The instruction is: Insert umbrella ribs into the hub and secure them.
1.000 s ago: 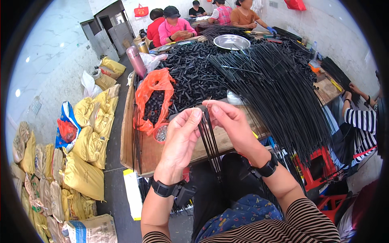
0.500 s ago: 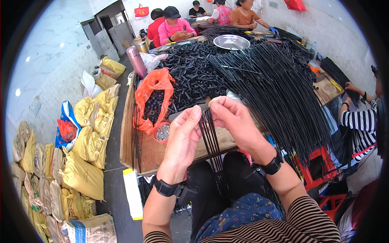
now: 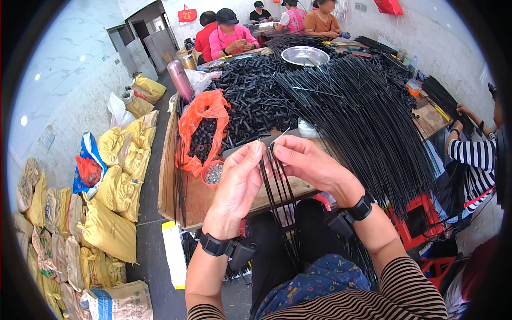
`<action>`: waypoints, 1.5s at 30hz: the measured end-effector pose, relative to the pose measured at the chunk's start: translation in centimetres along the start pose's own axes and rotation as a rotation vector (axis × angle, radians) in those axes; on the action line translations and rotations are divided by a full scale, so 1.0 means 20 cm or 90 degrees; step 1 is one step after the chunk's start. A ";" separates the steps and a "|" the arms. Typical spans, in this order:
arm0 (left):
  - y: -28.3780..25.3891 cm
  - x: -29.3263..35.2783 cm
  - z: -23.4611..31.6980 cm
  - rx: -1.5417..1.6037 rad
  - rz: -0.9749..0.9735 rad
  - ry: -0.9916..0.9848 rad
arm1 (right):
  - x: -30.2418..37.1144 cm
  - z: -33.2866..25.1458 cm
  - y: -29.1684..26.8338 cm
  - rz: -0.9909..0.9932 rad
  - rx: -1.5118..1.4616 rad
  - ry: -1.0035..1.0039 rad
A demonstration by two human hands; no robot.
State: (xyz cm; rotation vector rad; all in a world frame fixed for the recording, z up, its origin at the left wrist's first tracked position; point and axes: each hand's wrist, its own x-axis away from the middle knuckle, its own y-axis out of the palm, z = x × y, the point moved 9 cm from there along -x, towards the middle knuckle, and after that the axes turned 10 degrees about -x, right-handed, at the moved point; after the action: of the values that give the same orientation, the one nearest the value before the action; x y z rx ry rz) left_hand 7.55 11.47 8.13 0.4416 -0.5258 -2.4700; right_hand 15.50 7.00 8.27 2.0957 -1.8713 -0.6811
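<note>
Black slender rods [image 3: 285,186] are hanging, in the head view, from the left hand [image 3: 238,173] and right hand [image 3: 314,164], trailing below the fingertips between dark trousers [image 3: 265,240]. The left thumb and forefinger are pinching rod tops; the right thumb and forefinger are pinching others just beside them, with a thin pale sliver [image 3: 282,135] jutting above. Whether it is touching a rod is hard to tell. Beyond the fingers, short black tubular pieces [image 3: 250,101] are heaping over a wooden table [image 3: 198,209]; to their right, a broad sheaf of long rods [image 3: 362,128] is lying. To their left, an orange-red plastic bag [image 3: 186,130] is sitting behind a small red bowl [image 3: 210,185] of silvery bits. The step in hand is seemingly fingertip work at the rod tops; the next move is probably calling for steady, matched pinches.
</note>
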 end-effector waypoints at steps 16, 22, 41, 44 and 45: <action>0.04 0.03 0.03 0.006 -0.010 -0.007 | 0.01 -0.01 0.00 0.090 -0.007 0.018; 0.01 0.00 0.01 0.039 -0.052 -0.004 | 0.03 -0.02 0.03 0.009 0.005 -0.028; 0.00 0.00 0.01 -0.009 -0.004 0.022 | 0.02 -0.07 0.03 0.068 0.129 -0.081; 0.01 -0.01 0.00 -0.018 0.006 0.019 | 0.02 -0.08 0.01 0.084 0.132 -0.086; 0.01 -0.01 0.00 -0.039 0.027 0.018 | 0.03 -0.09 0.02 0.092 0.151 -0.082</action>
State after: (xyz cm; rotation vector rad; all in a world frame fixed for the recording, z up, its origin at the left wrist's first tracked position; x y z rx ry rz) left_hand 7.71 11.49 8.26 0.4354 -0.4414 -2.4282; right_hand 16.14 6.23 9.83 2.0684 -2.2484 -0.5986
